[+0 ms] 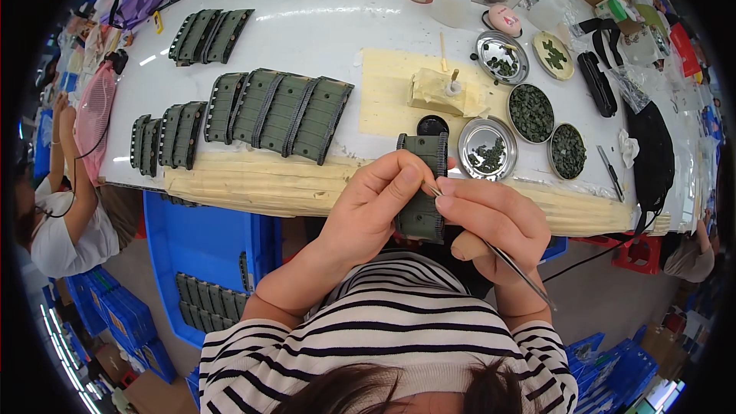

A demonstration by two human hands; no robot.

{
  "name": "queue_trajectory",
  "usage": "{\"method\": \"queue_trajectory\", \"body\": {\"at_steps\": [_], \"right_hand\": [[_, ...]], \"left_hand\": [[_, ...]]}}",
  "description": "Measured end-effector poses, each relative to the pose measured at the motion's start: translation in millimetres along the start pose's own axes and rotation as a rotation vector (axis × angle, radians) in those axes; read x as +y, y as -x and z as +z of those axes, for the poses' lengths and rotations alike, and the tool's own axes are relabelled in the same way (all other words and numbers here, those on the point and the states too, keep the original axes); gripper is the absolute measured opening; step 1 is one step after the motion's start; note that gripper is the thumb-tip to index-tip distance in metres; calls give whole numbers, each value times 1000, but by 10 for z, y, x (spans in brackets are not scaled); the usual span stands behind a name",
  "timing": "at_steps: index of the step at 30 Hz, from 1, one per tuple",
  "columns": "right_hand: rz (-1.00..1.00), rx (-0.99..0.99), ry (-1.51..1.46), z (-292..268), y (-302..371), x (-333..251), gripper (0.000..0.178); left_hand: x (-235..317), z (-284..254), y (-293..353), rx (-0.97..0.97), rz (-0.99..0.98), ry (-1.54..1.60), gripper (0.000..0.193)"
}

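Observation:
A dark green ribbed plastic piece (418,218) with a toothed black edge stands lengthwise in front of my chest, at the table's near edge. My left hand (368,207) grips it, thumb and forefinger pinched at its middle. Closed round slim metal tweezers (523,272), my right hand (494,218) brings their tip to the same spot. Whatever sits at the tip is too small to make out. A bandage-like wrap covers one right fingertip. Just beyond the piece are a small black round cap (433,125) and a metal dish (487,142) of small dark green bits.
Several similar green ribbed pieces (284,111) lie to the left. Two round tins (530,113) of green bits, a craft knife (611,172) and a black pouch (596,84) are at right. A taped block (448,93) stands mid-table. Below left is a blue crate (172,261).

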State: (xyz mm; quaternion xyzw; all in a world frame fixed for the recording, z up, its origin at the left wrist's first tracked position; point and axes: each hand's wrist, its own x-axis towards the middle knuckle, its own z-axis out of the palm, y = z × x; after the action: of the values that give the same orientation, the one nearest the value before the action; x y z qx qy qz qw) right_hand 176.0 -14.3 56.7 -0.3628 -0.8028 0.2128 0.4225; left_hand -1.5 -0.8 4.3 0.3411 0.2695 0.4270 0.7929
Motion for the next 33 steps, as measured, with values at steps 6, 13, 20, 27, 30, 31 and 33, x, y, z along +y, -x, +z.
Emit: {"method": "queue_trajectory", "body": {"at_steps": [6, 13, 20, 27, 30, 31, 33], "right_hand": [[22, -16, 3, -26, -4, -32, 25], [3, 74, -39, 42, 26, 50, 21], [156, 374, -256, 113, 71, 289, 13], [279, 245, 123, 225, -33, 561, 9], [271, 223, 189, 268, -23, 604, 9], [273, 219, 201, 274, -24, 607, 9], [275, 209, 210, 279, -26, 606, 8]], "left_hand": [[1, 10, 1, -9, 5, -23, 24], [-14, 14, 5, -16, -6, -8, 26], [182, 111, 35, 72, 4, 237, 33], [329, -10, 63, 281, 126, 271, 63], [313, -65, 80, 275, 103, 353, 62], [298, -55, 87, 282, 116, 359, 62], [285, -51, 93, 296, 136, 370, 62]]}}
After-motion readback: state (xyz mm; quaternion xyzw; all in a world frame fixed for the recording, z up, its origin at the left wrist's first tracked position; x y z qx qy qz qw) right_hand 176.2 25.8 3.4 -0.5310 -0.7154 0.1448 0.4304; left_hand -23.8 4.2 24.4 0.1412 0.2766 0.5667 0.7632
